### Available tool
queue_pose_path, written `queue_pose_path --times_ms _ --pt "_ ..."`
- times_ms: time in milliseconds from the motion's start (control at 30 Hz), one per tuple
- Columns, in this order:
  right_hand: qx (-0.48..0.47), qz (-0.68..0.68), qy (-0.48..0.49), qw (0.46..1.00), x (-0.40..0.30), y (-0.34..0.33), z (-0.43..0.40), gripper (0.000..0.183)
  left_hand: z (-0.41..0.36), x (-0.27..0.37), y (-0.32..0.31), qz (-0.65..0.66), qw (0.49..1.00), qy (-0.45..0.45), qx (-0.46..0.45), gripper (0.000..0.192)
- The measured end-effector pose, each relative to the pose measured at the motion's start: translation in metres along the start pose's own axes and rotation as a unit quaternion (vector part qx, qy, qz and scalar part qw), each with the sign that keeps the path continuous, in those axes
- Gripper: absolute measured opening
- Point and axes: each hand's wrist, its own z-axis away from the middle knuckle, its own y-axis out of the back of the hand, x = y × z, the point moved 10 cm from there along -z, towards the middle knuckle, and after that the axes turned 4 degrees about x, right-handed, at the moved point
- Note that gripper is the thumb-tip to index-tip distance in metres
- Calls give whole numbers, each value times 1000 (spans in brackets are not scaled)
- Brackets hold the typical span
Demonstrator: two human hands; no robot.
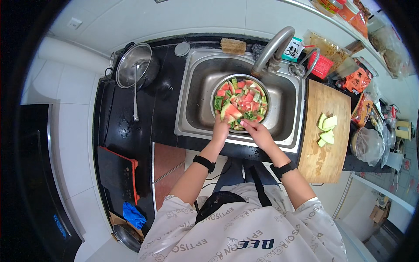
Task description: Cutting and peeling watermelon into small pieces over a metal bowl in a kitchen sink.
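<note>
My left hand (221, 129) grips a watermelon wedge (231, 112) with red flesh and pale rind, over the front of a round metal basin (267, 110). Watermelon pieces (247, 101), some red and some green-skinned, fill the basin, which stands in the stainless steel sink (203, 113). Just right of the wedge is my right hand (257, 131), its fingers bent inward above the basin's front rim. Whether it pinches anything is hidden by the fingers. Several peeled pale-green rind pieces (328, 123) lie on the wooden cutting board (322, 163) to the right.
A curved faucet (274, 50) reaches over the sink's back edge. Behind the sink sits a brown scrubbing pad (233, 46). At left are a pot with a lid (134, 65), a long-handled utensil (136, 104) and an induction cooker (118, 173). Food packages (355, 80) crowd the right.
</note>
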Motion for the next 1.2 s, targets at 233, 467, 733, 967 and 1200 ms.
queue_pose_path --times_ms 233,467,733,967,1200 --pt "42 246 -2 968 -8 14 7 37 10 -5 -14 92 994 57 -14 13" --pt "107 335 39 935 -6 -1 3 35 -27 -46 -2 12 998 -45 41 14" --pt "163 393 -34 905 9 -5 -3 35 -4 -23 -2 -52 994 -45 81 29" --pt "182 325 66 926 23 28 -15 32 -9 0 -4 3 1000 10 -24 13" --pt "40 29 7 999 12 32 -22 45 19 17 -2 95 988 89 -85 9"
